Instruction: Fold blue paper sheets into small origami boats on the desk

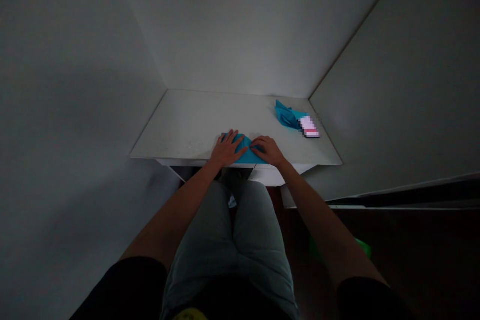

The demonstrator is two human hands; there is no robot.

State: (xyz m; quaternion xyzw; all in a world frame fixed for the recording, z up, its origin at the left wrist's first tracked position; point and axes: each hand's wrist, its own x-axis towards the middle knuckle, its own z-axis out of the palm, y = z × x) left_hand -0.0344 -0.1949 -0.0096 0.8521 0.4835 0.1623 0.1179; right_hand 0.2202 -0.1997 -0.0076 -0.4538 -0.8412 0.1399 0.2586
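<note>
Right at the near edge of the white desk (187,120), the blue sheet (249,157) is lying low, showing a flat, plain surface with a slanting upper edge, partly covered by both hands. The left hand (225,151) is spreading open over its left part, gripping nothing! The right hand (269,150) is bending its fingers onto the other side; whether they're pinching, I can't tell. Farther out, toward the desk's right end, a crumpled-looking blue piece (287,115) is sitting beside a blurred pink-and-white item (309,126).
</note>
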